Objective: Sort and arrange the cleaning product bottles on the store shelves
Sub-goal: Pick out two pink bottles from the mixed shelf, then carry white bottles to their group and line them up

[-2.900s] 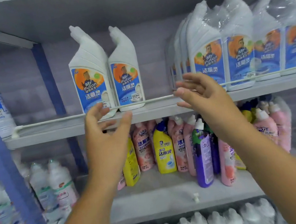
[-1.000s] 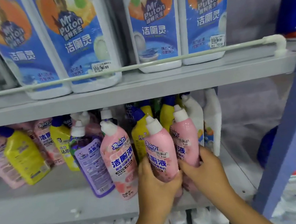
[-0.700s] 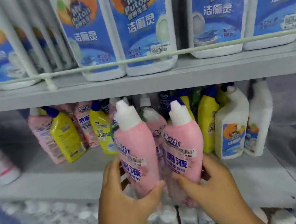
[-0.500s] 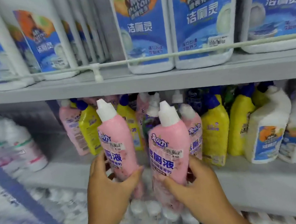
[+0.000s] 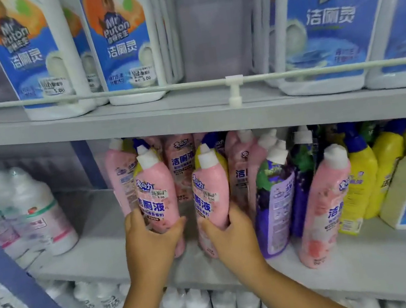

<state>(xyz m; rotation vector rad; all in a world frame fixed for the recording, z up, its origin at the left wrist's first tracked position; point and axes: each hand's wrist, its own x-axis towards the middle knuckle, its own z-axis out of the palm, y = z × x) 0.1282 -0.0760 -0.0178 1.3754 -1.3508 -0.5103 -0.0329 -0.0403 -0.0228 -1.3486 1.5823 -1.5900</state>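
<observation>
Both hands were engaged at the middle shelf (image 5: 100, 251). The left hand (image 5: 148, 243) gripped the lower body of a pink bottle (image 5: 156, 195), fingers curled round its left side and thumb across the front. The right hand (image 5: 231, 236) gripped a second pink bottle (image 5: 210, 192) in like manner, low on the body. The two bottles stood just beside each other, both tilted slightly, white caps uppermost, their bases at or just above the shelf; contact could not be confirmed. More pink bottles (image 5: 184, 167) stood directly behind them. To the right stood a purple bottle (image 5: 274, 206), another pink one (image 5: 322, 212) and yellow bottles (image 5: 361, 177). The upper shelf (image 5: 191, 118) carried large white bottles with blue labels (image 5: 125, 44) behind a white rail (image 5: 186, 85).
</observation>
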